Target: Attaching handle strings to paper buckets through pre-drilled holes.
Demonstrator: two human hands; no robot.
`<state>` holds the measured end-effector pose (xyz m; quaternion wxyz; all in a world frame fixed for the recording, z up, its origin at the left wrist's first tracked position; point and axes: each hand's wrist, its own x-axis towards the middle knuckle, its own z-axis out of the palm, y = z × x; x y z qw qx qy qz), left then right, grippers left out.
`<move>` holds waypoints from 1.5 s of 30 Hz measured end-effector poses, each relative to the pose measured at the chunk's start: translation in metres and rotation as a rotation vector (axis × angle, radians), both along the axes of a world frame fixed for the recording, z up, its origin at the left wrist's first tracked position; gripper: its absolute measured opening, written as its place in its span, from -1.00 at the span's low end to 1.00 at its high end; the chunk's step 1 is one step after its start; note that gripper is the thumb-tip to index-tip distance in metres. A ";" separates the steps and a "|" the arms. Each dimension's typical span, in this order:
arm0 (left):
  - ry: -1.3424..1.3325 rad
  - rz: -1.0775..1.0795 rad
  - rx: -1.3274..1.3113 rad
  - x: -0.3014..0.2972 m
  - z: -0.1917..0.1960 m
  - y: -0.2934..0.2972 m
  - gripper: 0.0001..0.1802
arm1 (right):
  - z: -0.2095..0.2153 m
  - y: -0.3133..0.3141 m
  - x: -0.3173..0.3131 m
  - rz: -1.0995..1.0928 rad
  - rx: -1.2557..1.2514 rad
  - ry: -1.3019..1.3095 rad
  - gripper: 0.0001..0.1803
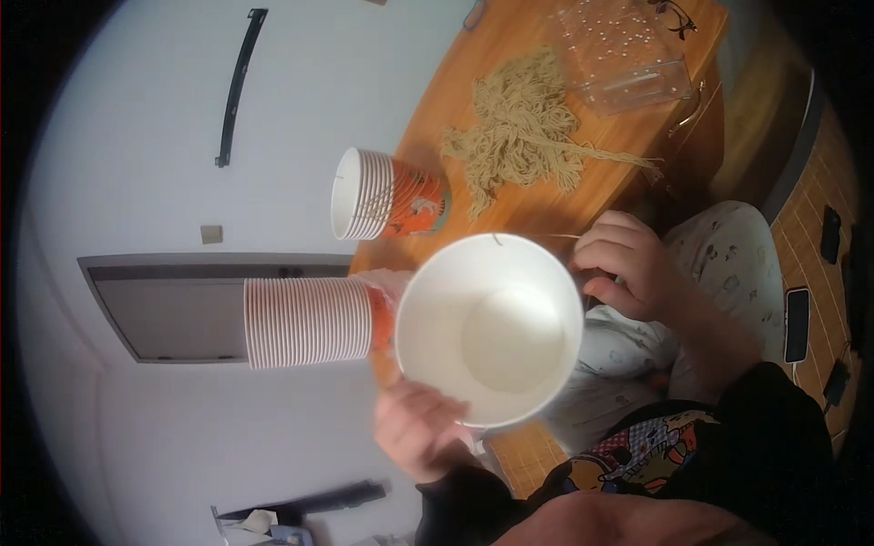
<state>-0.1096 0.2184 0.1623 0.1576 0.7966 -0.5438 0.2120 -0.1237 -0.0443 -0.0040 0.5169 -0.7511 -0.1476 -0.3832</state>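
A large white paper bucket [423, 318] is held up in front of me, its open mouth facing me. My left hand [421, 429] grips its rim at the lower left, thumb on the inside. A thin brown cord [551, 236] runs from the bucket's upper rim, where a short end shows inside, to my right hand [624, 262]. The fingers of that hand are curled closed around the cord, beside the bucket's right edge. Beyond lies a tangled pile of beige cords [519, 127] on the wooden table [437, 109].
A short stack of orange-printed paper buckets [364, 196], with cords across its side, lies at the table's left edge. Below it is a long nested stack [309, 323]. A clear plastic box [637, 86] sits at the far right. A phone [797, 326] lies at right.
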 end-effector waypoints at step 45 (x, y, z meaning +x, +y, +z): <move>-0.331 0.674 0.053 0.238 0.044 -0.023 -0.73 | -0.002 0.036 0.006 0.085 0.066 -0.068 -0.92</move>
